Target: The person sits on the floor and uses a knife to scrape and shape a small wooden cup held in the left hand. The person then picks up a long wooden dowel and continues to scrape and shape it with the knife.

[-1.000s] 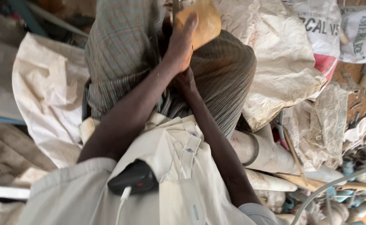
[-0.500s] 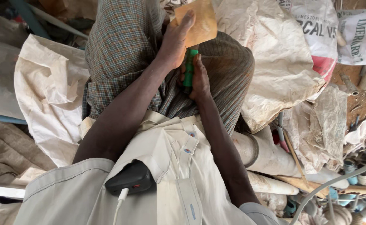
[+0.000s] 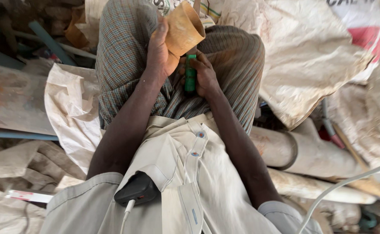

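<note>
My left hand (image 3: 158, 52) grips a short tan pipe piece (image 3: 183, 29), open end tilted to the upper right, above my checked-cloth knees (image 3: 120, 56). Just right of it, my right hand (image 3: 205, 76) is closed around a green-handled tool (image 3: 190, 78). The tool's blade runs up against the pipe piece and is mostly hidden behind it. Both hands are close together over my lap, forearms reaching out from a pale shirt (image 3: 198, 182).
Dirty white woven sacks (image 3: 311, 56) are piled at the right and left. Long pale pipes (image 3: 311, 151) lie at the lower right, a wide board (image 3: 12, 99) at the left. A black device (image 3: 138, 190) with a white cable sits in my shirt pocket.
The pipe piece has come lower and turned so its open end shows. The green handle, hidden a second ago, is now plainly in my right hand.
</note>
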